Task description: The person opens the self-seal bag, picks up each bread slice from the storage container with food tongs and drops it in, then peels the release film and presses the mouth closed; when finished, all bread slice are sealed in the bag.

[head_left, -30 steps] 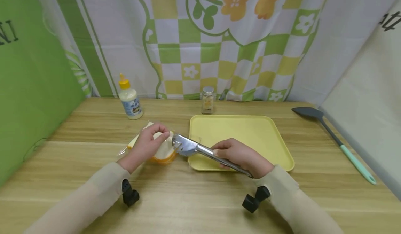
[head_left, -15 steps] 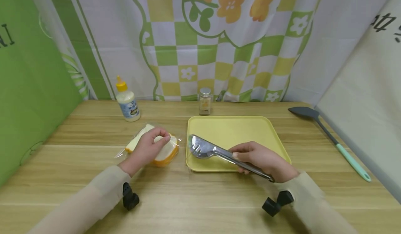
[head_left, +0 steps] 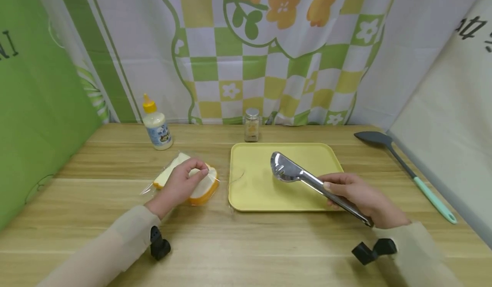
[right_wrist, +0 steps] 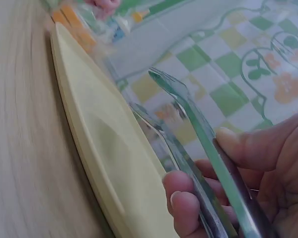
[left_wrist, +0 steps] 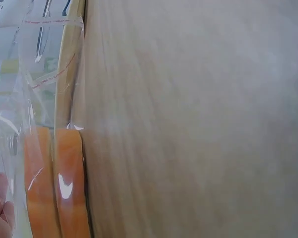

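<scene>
a: what does the right hand (head_left: 357, 193) have?
b: it grips a pair of metal tongs (head_left: 309, 179), arms spread apart, the head pointing to ten o'clock above the yellow tray (head_left: 246, 199).
a: and the left hand (head_left: 182, 184)?
b: thumb and fingertip pinch a clear wrapper (left_wrist: 35, 106). the bread (head_left: 203, 188) sits inside it, partly hidden by that hand, at nine o'clock from the tray.
a: what else is on the wooden table (head_left: 269, 248)?
b: from the tray's middle, a yellow-capped bottle (head_left: 158, 132) stands at ten o'clock, a silver-lidded jar (head_left: 251, 127) at eleven, and a mint-handled spatula (head_left: 401, 164) lies at three.
</scene>
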`<state>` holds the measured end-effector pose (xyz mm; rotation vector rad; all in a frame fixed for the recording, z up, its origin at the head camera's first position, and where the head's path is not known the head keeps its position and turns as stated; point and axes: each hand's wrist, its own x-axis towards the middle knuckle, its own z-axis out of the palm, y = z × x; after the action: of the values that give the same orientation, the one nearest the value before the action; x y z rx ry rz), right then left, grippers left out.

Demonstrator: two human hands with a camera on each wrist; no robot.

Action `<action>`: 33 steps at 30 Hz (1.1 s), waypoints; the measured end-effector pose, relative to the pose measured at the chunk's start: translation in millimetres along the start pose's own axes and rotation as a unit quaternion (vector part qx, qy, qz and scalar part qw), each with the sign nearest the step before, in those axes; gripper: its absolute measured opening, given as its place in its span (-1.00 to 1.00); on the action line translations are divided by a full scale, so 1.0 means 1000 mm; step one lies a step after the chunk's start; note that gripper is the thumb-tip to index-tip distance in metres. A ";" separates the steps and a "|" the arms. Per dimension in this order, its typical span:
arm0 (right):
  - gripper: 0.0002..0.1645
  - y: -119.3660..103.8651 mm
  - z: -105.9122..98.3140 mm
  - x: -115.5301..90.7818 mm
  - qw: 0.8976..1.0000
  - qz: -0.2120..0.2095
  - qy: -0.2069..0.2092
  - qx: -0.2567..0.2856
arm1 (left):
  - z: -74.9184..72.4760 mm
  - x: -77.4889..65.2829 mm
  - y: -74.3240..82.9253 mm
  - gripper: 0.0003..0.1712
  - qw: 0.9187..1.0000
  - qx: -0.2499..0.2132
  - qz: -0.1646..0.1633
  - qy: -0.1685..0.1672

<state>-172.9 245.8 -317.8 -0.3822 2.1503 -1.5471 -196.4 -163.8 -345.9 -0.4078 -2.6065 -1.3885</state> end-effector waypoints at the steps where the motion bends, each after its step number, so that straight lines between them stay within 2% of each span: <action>1: -0.41 0.003 -0.004 -0.003 1.000 0.000 0.010 -0.005 | 0.000 0.000 0.000 -0.96 1.000 0.000 0.000 -0.001; 7: -0.40 0.026 -0.022 -0.017 0.996 0.012 0.090 -0.009 | 0.002 -0.002 -0.002 -0.96 1.000 -0.003 0.004 -0.004; 13: -0.28 0.041 -0.037 -0.031 0.986 0.042 0.159 -0.001 | 0.003 -0.002 -0.004 -0.95 1.000 -0.004 0.015 -0.005; 15: -0.25 0.044 -0.041 -0.034 0.980 0.052 0.187 -0.035 | 0.003 -0.002 -0.004 -0.95 1.000 -0.005 0.011 -0.007; 19: -0.23 0.051 -0.044 -0.039 0.957 0.074 0.247 -0.133 | 0.004 -0.003 -0.006 -0.95 1.000 -0.005 0.000 -0.012; 23: -0.24 0.058 -0.047 -0.042 0.927 0.085 0.305 -0.201 | 0.004 -0.005 -0.007 -0.94 1.000 -0.006 -0.005 -0.014; 24: -0.24 0.059 -0.048 -0.042 0.917 0.088 0.321 -0.219 | 0.004 -0.005 -0.007 -0.94 1.000 -0.009 -0.005 -0.013; 27: -0.23 0.062 -0.049 -0.043 0.892 0.099 0.358 -0.257 | 0.004 -0.006 -0.006 -0.94 1.000 -0.014 0.005 -0.008; 29: -0.23 0.062 -0.049 -0.042 0.880 0.106 0.375 -0.270 | 0.005 -0.006 -0.007 -0.93 1.000 -0.013 0.016 0.000; 33: -0.27 0.063 -0.047 -0.041 0.868 0.104 0.396 -0.280 | 0.005 -0.006 -0.007 -0.90 1.000 -0.014 0.023 0.002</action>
<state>-159.7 324.0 -356.4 0.3965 3.1411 -1.0029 -192.8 -164.2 -356.0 -0.4650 -2.5594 -1.4119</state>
